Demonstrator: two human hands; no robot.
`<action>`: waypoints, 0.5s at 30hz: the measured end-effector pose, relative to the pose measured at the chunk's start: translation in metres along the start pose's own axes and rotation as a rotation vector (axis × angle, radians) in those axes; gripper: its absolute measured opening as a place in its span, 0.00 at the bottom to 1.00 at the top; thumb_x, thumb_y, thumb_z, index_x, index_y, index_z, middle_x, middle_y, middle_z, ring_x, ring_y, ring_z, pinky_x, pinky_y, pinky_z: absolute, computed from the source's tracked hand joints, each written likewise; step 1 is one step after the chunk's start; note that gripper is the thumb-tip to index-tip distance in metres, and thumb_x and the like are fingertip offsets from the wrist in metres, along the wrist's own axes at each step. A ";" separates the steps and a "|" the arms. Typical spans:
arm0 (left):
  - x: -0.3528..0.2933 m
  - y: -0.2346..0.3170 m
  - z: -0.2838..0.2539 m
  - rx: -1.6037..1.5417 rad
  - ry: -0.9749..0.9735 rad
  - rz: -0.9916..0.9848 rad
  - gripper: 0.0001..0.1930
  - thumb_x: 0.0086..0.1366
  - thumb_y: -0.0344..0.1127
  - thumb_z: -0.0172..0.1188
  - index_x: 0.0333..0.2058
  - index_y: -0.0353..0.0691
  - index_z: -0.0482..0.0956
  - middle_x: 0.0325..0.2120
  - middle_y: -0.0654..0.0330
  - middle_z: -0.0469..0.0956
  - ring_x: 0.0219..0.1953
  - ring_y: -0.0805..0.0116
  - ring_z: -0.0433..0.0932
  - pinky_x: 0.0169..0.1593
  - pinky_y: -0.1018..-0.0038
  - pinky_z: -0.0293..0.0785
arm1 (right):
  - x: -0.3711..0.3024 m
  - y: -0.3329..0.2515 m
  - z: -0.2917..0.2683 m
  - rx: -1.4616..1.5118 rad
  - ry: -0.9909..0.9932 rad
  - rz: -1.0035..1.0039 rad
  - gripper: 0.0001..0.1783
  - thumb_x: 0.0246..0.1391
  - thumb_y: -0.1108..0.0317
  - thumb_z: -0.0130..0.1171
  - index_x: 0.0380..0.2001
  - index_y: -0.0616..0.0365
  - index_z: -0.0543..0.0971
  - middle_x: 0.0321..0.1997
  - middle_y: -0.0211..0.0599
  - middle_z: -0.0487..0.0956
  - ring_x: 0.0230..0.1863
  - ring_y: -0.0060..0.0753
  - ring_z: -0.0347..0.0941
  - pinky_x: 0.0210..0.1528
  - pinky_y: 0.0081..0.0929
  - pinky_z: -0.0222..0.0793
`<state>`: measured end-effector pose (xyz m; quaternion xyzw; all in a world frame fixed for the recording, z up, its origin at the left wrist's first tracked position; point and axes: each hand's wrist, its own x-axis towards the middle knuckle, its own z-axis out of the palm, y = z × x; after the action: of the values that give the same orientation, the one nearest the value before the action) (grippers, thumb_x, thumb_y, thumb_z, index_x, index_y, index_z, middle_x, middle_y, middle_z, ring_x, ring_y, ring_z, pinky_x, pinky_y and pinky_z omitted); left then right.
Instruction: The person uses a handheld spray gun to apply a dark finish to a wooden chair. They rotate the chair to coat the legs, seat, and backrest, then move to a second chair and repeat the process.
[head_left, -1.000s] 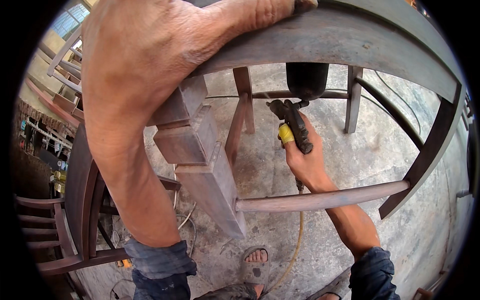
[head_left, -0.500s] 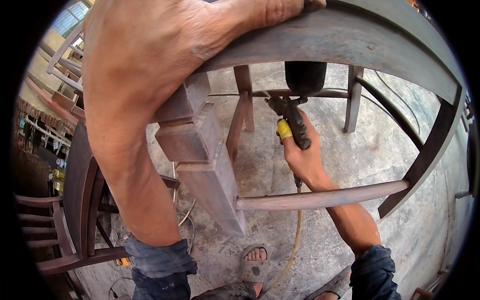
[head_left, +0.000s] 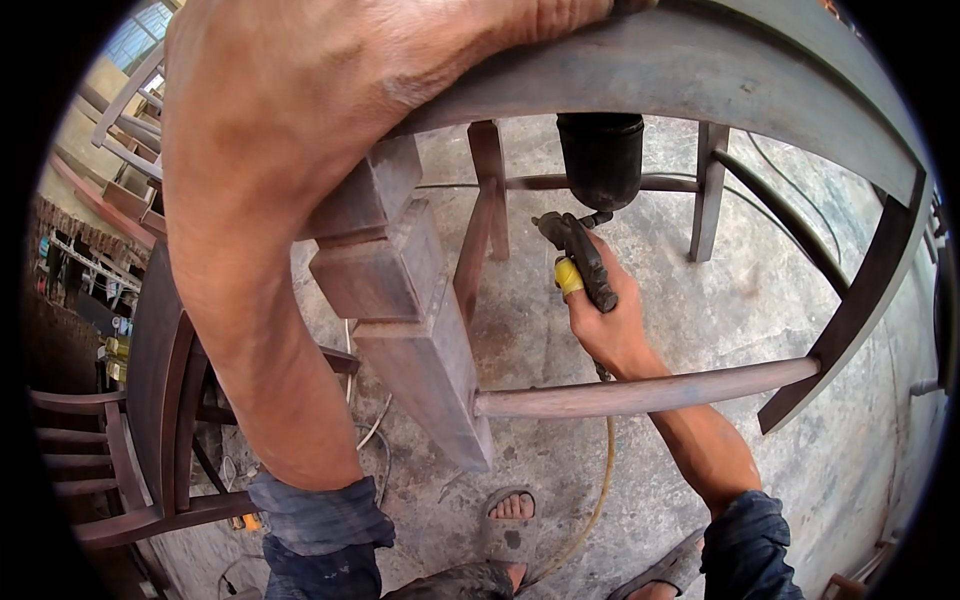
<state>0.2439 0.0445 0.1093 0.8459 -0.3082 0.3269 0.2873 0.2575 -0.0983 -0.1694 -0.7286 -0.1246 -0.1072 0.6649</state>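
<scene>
A dark brown wooden chair point(head_left: 660, 75) is tilted in front of me, its squared leg point(head_left: 420, 375) and rounded stretcher point(head_left: 650, 390) nearest me. Over its upper rail lies my left hand point(head_left: 300, 80), gripping the wood; the fingers are mostly cut off by the top edge. Below the rail, in the gap within the frame, my right hand point(head_left: 612, 315) is wrapped round a dark spray gun point(head_left: 580, 255) with a black cup point(head_left: 602, 160) on top. The nozzle points left, toward the legs. Yellow tape point(head_left: 568, 276) wraps a finger of that hand.
A yellowish hose point(head_left: 605, 480) runs from below the gun down to the floor by my sandalled foot point(head_left: 512, 520). Other dark chairs point(head_left: 160, 400) stand at the left. Thin cables point(head_left: 375, 425) lie on the stained concrete floor point(head_left: 560, 450).
My right hand has brought the spray gun slightly down, so more of the black cup shows below the rail. A faint streak at the nozzle is gone. My left hand stays on the chair.
</scene>
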 end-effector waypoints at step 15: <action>0.002 -0.006 0.017 0.341 0.085 0.079 0.27 0.59 0.56 0.75 0.32 0.31 0.87 0.20 0.56 0.83 0.20 0.70 0.80 0.24 0.74 0.73 | -0.032 0.017 0.001 -0.077 0.104 -0.084 0.26 0.60 0.75 0.62 0.62 0.61 0.74 0.41 0.51 0.83 0.38 0.36 0.82 0.43 0.27 0.75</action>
<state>0.2552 0.0361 0.0984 0.8549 -0.2691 0.4211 0.1395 0.2324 -0.0998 -0.1960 -0.7413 -0.1163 -0.1773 0.6368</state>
